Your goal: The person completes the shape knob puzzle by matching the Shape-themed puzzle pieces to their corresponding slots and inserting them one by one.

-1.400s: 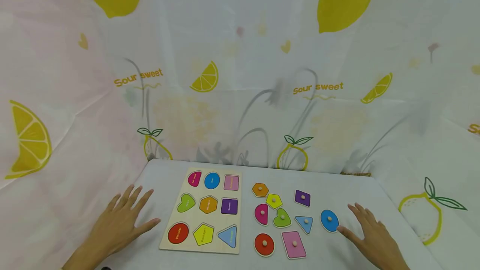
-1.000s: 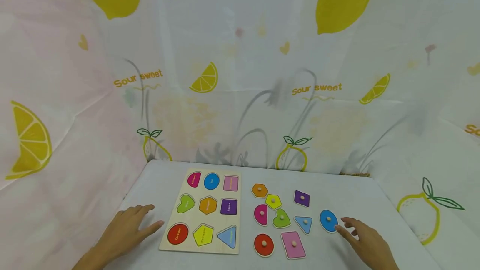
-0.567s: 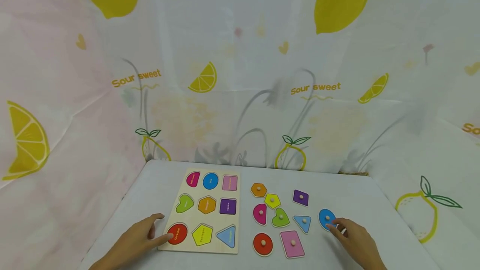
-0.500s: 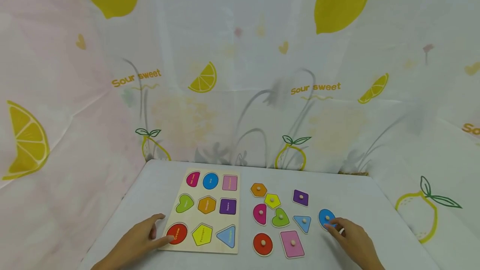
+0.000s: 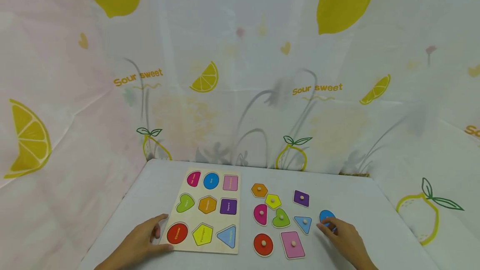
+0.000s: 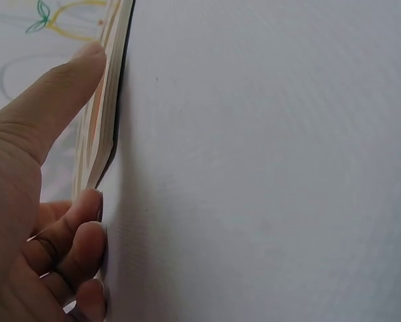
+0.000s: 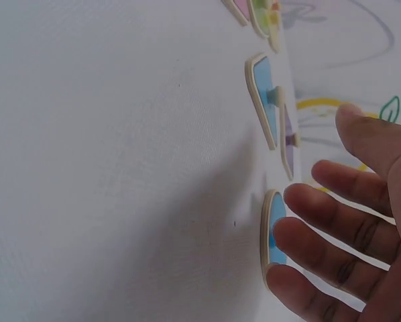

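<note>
A wooden shape puzzle board [image 5: 187, 236] with printed coloured shapes lies left of centre on the table. At its near left corner is my left hand [image 5: 136, 238]; the thumb [image 6: 60, 94] lies at the near edge, while the bent fingers [image 6: 86, 245] sit beside the left edge. My right hand [image 5: 346, 238] hovers over the blue oval knobbed piece [image 5: 327, 216], partly hiding it. In the right wrist view its fingers [image 7: 321, 251] are loosely bent and spread beside that piece, with nothing held; the oval lies flat on the table.
Knobbed pieces lie right of the board: orange hexagon [image 5: 259, 190], yellow pentagon [image 5: 275, 204], magenta half-round [image 5: 259, 216], green heart [image 5: 279, 222], light-blue triangle [image 5: 301, 220], purple square [image 5: 299, 200], red circle [image 5: 258, 248], pink rectangle [image 5: 290, 251]. A lemon-print cloth [image 5: 240, 116] hangs behind.
Both hands have come inward and down. The left reached the board's corner, its thumb drawing back from over the printed red circle. The right moved left over the blue oval.
</note>
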Demonstrator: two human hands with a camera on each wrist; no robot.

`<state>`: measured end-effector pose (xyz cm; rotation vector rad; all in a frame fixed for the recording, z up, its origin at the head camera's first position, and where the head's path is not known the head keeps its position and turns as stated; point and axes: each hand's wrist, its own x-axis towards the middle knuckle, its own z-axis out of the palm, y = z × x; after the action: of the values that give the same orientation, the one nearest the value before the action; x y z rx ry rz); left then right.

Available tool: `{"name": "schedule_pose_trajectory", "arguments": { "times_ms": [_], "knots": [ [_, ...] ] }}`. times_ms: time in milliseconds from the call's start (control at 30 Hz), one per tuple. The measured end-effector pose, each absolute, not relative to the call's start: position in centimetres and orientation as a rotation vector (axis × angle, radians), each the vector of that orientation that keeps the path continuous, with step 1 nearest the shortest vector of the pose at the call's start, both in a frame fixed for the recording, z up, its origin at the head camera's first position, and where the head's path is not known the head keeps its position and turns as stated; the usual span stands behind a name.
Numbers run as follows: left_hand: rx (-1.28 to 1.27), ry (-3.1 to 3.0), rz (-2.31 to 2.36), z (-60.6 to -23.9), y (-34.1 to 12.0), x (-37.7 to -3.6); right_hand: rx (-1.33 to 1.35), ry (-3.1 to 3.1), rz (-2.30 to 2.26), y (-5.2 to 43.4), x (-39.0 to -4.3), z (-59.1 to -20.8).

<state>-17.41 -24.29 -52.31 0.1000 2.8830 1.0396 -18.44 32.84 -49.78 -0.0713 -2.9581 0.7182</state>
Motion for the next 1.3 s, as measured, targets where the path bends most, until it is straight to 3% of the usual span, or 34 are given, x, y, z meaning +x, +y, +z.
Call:
{"name": "schedule_pose_trajectory", "arguments": {
  "times_ms": [1300],
  "knots": [
    [0.227, 2.862, 1.058, -53.1, -24.7, -18.1, 0.002, -2.881, 0.986, 30.7, -19.9, -51.3]
  ]
}}
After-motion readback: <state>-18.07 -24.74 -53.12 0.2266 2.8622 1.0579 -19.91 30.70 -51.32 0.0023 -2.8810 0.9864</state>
